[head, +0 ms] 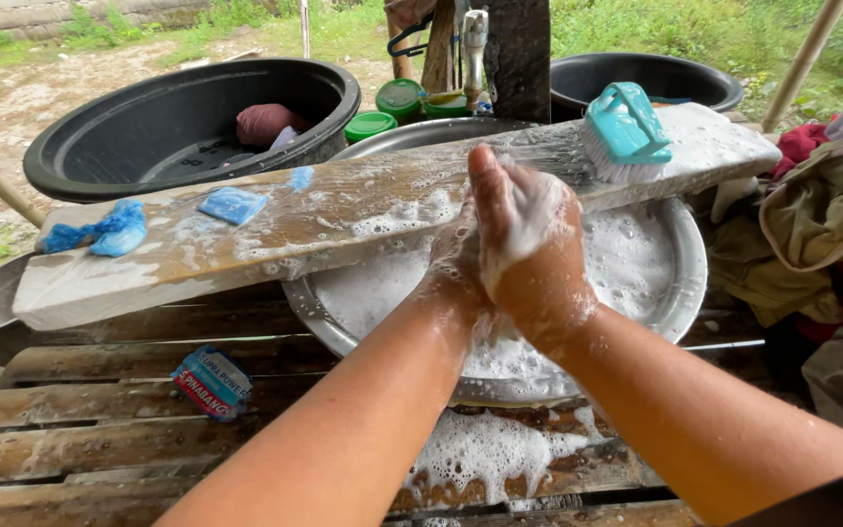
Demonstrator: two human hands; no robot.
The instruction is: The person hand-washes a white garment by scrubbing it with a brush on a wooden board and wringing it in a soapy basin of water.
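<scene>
My right hand is covered in suds and pressed flat against my left hand, which is mostly hidden behind it; neither holds anything I can see. Both are over a wide metal basin full of soapy water. A wet wooden washboard plank lies across the basin just beyond my fingers. A teal scrub brush rests bristles down on the plank's right end. A blue soap bar and a crumpled blue wrapper lie on its left part.
A black tub with a dark red cloth stands at back left, another black tub at back right. Green lidded jars sit by a post. Piled clothes are at right. A detergent sachet lies on the slatted bench.
</scene>
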